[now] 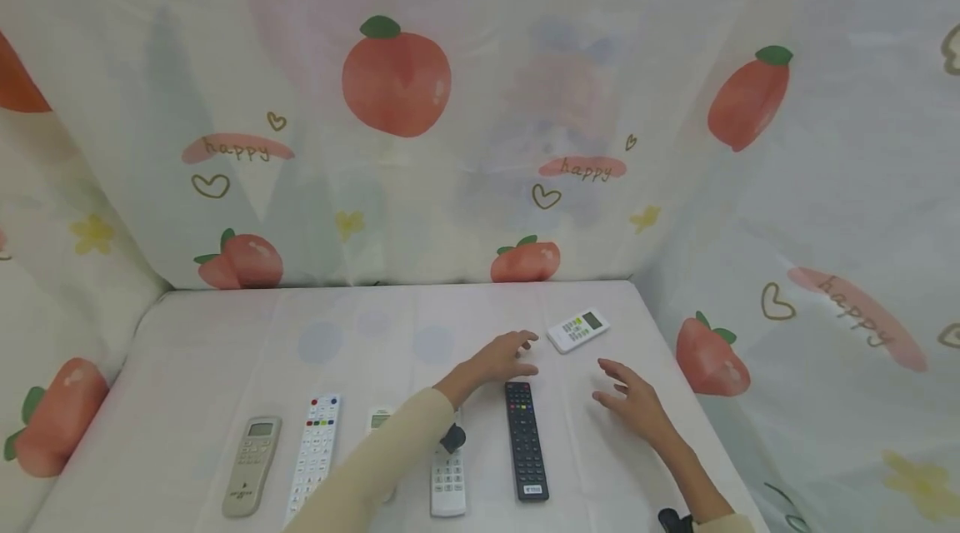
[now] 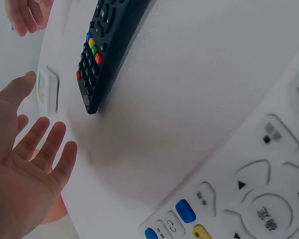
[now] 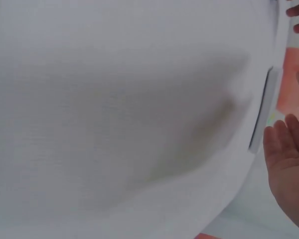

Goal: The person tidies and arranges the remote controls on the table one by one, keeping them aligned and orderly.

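Note:
My left hand point(image 1: 501, 358) hovers open with fingers spread just past the top end of a black remote point(image 1: 526, 440), a short way from a small white remote with a display point(image 1: 577, 330). Over bare cloth to the right of the black remote, my right hand point(image 1: 630, 400) is open too and holds nothing. The left wrist view shows the open left palm point(image 2: 30, 164), the black remote point(image 2: 107, 45) and the small white remote point(image 2: 47, 89) beyond it. In the right wrist view the right hand point(image 3: 289, 164) is beside the small remote's edge point(image 3: 263, 112).
Several more remotes lie along the near side of the table point(image 1: 225, 333): a white one point(image 1: 447, 479) partly under my left arm, a long white one with coloured buttons point(image 1: 315, 454), and a beige one with a display point(image 1: 252, 464). Printed curtains enclose the table.

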`<state>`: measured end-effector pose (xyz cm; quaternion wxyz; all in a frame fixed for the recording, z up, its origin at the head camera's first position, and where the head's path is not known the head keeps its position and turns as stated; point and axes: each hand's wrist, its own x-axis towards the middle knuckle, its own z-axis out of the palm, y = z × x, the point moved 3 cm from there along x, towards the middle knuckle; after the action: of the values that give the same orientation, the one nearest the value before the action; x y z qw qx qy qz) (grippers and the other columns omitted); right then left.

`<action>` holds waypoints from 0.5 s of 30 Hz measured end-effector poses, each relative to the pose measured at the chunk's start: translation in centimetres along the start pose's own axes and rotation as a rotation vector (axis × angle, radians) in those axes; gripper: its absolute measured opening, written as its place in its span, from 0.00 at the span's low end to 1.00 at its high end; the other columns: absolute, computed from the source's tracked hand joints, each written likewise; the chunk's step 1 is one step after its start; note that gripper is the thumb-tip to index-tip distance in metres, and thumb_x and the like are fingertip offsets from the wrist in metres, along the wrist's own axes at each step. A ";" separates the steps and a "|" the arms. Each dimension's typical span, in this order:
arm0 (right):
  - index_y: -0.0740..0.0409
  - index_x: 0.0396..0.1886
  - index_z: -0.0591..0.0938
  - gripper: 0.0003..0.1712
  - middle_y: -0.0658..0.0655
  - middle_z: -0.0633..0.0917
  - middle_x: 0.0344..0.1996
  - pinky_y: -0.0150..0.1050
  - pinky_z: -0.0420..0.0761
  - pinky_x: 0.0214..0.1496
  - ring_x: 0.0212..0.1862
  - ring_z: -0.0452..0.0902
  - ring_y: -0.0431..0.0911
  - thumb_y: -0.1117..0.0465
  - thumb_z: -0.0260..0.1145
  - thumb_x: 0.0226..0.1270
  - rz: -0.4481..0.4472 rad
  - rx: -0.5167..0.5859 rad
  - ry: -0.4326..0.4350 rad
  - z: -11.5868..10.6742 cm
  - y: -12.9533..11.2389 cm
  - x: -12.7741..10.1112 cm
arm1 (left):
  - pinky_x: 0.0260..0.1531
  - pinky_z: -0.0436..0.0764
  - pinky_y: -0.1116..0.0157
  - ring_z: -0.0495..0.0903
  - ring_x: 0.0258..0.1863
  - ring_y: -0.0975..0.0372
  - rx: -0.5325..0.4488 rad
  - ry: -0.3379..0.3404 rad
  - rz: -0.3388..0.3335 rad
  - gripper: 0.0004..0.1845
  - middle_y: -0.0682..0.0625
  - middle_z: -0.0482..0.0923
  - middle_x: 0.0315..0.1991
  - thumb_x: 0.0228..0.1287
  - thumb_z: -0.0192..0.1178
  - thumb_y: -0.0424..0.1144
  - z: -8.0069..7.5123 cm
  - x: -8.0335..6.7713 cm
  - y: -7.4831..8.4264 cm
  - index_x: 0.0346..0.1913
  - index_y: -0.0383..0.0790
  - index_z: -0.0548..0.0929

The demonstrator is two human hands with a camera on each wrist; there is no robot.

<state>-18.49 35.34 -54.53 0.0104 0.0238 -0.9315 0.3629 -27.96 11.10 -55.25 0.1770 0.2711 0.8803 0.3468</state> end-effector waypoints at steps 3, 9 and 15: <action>0.69 0.68 0.69 0.34 0.71 0.71 0.67 0.56 0.71 0.64 0.68 0.66 0.65 0.66 0.70 0.65 0.037 0.006 -0.005 -0.3 0.8 1.5 | 0.55 0.77 0.63 0.77 0.58 0.59 -0.007 -0.010 -0.009 0.32 0.50 0.77 0.60 0.67 0.67 0.48 0.1 0.4 0.2 0.71 0.48 0.70; 0.71 0.71 0.65 0.37 0.72 0.67 0.69 0.58 0.68 0.66 0.70 0.61 0.66 0.64 0.69 0.67 0.124 0.042 -0.029 -0.8 2.5 4.4 | 0.58 0.75 0.61 0.75 0.61 0.58 -0.031 0.004 -0.050 0.34 0.49 0.75 0.63 0.66 0.67 0.48 0.5 1.2 0.4 0.72 0.50 0.68; 0.70 0.74 0.60 0.42 0.74 0.62 0.72 0.59 0.64 0.68 0.71 0.57 0.67 0.63 0.69 0.66 0.190 0.071 -0.039 -1.1 3.1 6.7 | 0.62 0.72 0.61 0.72 0.64 0.59 -0.005 0.025 -0.048 0.39 0.48 0.74 0.65 0.66 0.67 0.50 1.0 2.1 0.8 0.76 0.48 0.62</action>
<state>-25.31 38.11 -55.58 -0.0432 -0.0572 -0.9162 0.3944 -28.85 13.41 -55.64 0.1748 0.2450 0.8879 0.3480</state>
